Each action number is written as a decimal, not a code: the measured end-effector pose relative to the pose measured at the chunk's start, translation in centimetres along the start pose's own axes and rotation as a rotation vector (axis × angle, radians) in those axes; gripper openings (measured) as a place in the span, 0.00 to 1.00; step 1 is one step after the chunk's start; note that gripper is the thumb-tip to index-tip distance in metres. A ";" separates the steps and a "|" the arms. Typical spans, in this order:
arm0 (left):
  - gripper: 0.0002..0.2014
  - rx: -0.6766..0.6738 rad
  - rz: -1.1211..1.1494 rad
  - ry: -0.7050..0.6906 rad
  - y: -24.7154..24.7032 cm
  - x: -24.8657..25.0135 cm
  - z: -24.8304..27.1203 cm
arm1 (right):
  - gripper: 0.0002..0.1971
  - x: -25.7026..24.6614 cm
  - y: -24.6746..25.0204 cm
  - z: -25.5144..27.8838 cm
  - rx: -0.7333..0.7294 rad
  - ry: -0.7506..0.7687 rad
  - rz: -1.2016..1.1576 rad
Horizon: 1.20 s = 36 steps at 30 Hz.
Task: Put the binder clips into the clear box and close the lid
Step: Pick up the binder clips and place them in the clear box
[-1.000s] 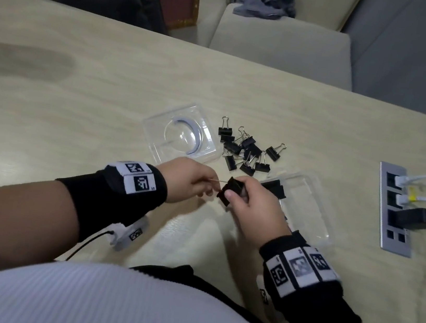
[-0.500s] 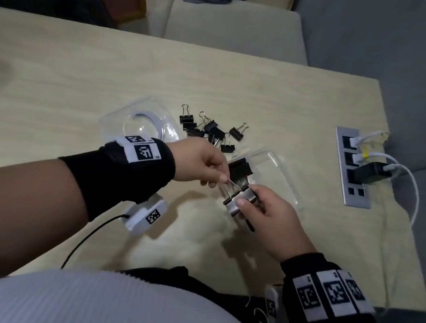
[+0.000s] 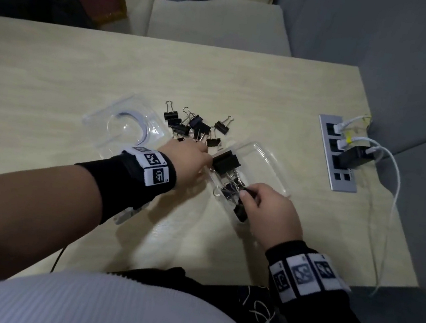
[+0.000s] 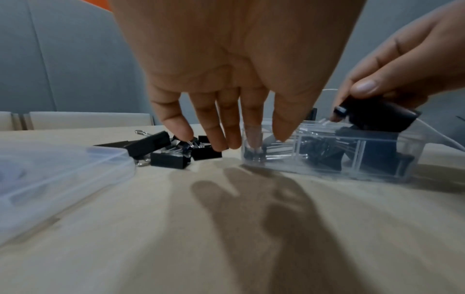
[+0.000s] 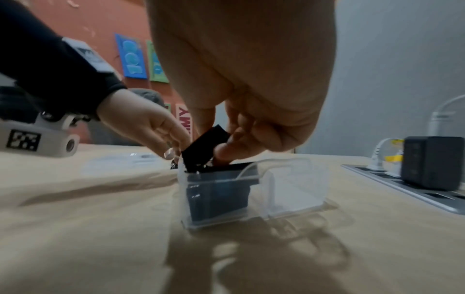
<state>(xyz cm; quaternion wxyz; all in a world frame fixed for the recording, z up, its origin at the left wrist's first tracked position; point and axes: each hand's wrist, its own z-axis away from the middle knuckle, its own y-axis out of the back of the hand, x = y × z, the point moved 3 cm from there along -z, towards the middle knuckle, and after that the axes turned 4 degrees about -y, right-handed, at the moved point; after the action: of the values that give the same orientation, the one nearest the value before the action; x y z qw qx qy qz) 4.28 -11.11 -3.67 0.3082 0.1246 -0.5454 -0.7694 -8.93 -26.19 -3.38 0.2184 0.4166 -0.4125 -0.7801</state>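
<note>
Centrally on a pale wooden surface (image 3: 244, 83), a clear box (image 3: 266, 166) is seen lying open, with several black binder clips already inside it. One large clip (image 3: 225, 161) sits at the box's far left end, and more clips (image 3: 230, 188) are tangled in the middle. The right hand (image 3: 270, 213) is positioned over the near end of the box; its grip is closed on a black binder clip (image 5: 205, 148), which is pinched between thumb and fingers and held tilted at the box's rim, partly inside. The left hand (image 3: 190, 158) is stretched out just left of the box, its grip loose and empty, with the fingers (image 4: 219, 119) extended downward. Their tips are seen near a loose pile of binder clips (image 3: 195, 126) lying on the surface just beyond the box, and one fingertip appears behind the box's clear wall (image 4: 327, 155). Whether any loose clip is actually touched cannot be told. The clear lid (image 3: 126, 124) is laid flat on the surface to the left of the pile, apart from the box. A recessed power strip (image 3: 335, 156) is set into the surface at the right, with white cables (image 3: 391, 192) and a black adapter (image 3: 354, 158) plugged in. Black wristbands with printed markers are worn on both wrists.
</note>
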 end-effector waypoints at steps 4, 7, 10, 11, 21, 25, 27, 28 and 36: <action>0.16 -0.071 -0.003 -0.004 -0.4 -0.3 1.3 | 0.22 -0.7 -0.3 -0.1 0.043 -0.036 0.108; 0.16 -0.153 0.006 0.007 -0.8 -0.7 2.5 | 0.18 -0.6 -0.4 0.2 -0.065 0.056 0.072; 0.17 -0.223 0.046 0.058 -1.0 -1.3 3.4 | 0.22 -0.7 -1.1 0.6 -0.237 0.171 0.114; 0.17 -0.253 0.057 0.059 -1.1 -1.2 3.7 | 0.22 -0.8 -1.2 0.6 -0.239 0.186 0.148; 0.03 -0.079 0.432 0.160 1.5 -5.1 4.4 | 0.15 -2.2 0.0 -1.5 -0.087 0.216 0.129; 0.11 0.090 0.158 0.189 2.1 -7.1 2.7 | 0.15 -3.6 1.0 -4.7 -0.057 0.234 0.186; 0.22 0.059 0.018 0.149 1.6 -7.3 1.9 | 0.15 -4.6 1.5 -6.5 -0.050 0.249 0.238; 0.27 0.027 -0.050 0.112 1.2 -7.1 1.7 | 0.15 -5.2 1.7 -7.4 -0.043 0.263 0.269; 0.25 -0.002 -0.016 0.101 -0.4 -6.4 -0.3 | 0.24 -9.0 0.0 -14.4 -0.166 0.388 0.512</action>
<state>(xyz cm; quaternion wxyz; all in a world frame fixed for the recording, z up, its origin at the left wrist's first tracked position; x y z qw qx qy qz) 9.28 -7.39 -5.04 0.3295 0.1673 -0.5274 -0.7650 8.01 -26.69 -3.64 0.5150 0.4208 -0.3894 -0.6372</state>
